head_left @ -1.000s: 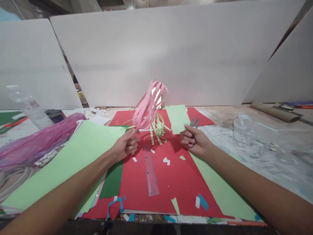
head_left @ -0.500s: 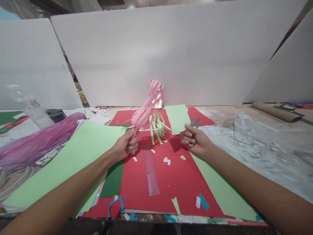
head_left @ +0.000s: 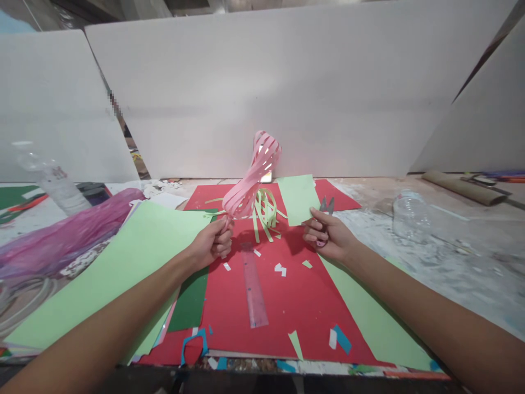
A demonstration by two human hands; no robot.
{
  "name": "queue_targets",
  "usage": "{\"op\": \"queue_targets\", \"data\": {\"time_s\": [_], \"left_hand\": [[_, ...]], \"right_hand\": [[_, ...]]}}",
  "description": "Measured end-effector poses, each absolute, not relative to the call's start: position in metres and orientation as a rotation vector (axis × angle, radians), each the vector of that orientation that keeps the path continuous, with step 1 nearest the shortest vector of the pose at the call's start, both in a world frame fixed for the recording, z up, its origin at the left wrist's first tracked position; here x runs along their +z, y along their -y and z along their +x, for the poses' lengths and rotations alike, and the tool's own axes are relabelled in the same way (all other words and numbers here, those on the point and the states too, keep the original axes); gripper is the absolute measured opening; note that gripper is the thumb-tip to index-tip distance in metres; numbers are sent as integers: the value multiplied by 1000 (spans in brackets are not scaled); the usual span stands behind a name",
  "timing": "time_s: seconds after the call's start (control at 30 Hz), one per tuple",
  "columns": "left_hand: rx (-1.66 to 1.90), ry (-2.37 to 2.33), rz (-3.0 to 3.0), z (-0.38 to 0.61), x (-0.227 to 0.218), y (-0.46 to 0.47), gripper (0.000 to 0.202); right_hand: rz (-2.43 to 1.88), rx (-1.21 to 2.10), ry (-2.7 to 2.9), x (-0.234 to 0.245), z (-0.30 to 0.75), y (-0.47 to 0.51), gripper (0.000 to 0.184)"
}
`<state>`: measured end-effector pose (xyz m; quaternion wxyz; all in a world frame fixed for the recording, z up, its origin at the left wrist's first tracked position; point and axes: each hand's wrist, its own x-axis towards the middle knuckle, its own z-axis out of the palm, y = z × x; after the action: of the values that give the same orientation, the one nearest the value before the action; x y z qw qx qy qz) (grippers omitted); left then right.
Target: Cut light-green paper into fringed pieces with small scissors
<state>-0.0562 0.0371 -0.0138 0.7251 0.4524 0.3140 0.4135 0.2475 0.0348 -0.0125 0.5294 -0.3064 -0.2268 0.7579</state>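
My left hand (head_left: 213, 243) is closed on the bottom end of a pink paper piece cut into strips (head_left: 252, 178), which stands up twisted above the red sheet (head_left: 283, 295). Light green strips (head_left: 264, 210) hang from its base. My right hand (head_left: 328, 236) is closed on small scissors (head_left: 325, 208) and pinches a light green paper rectangle (head_left: 298, 198) held upright. A pink transparent ruler (head_left: 253, 287) lies on the red sheet between my hands, among small paper scraps.
Large light green sheets (head_left: 118, 262) lie at the left and under my right arm. A purple plastic bag (head_left: 61, 232) and a clear bottle (head_left: 51, 183) sit far left. A clear bottle (head_left: 414, 219) and cardboard tube (head_left: 459, 187) lie at right. White boards (head_left: 287, 93) wall the back.
The pink strip piece has turned in my left hand, going from a puffed lantern shape to a narrow twisted one. My right hand has stayed still.
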Motion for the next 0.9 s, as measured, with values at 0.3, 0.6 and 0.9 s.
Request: {"op": "queue_targets", "data": {"time_s": [0.3,0.6,0.9], "left_hand": [[914,-694,991,-56,-12,-37,28],[941,-684,1052,-54,-8,-34,22],[910,-686,1093,-54,-9,-32,23]], "right_hand": [[-715,1829,582,-14,248,-36,42],[-713,1825,590,-14,248,-35,43],[-721,1824,587,-15,249,-36,41]]}}
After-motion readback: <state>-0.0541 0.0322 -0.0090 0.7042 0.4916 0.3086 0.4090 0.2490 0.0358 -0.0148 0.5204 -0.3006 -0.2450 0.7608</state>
